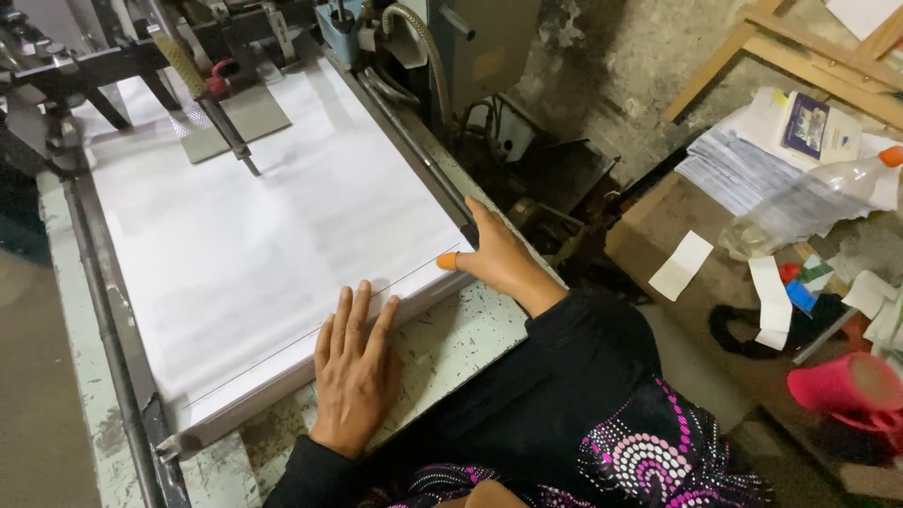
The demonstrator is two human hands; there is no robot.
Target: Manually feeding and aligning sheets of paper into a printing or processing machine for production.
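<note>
- Grimy workshop, worn machine bed (451, 348) under a thick paper stack (254, 245).
- Left hand (353, 372) lies flat, fingers spread, pressing the stack's near edge, probably squaring it.
- Right hand (494, 256) open, gripping nothing, braces the corner.
- Clutter table (658, 221) beside.

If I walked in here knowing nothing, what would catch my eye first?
Most likely the big stack of white paper lying on the worn machine table, filling the middle of the view. The left hand lies flat on its near edge, and the right hand presses against its right corner, one fingertip capped in orange. To the right lies a clutter of paper slips, a plastic bottle and a pink cup.
</note>
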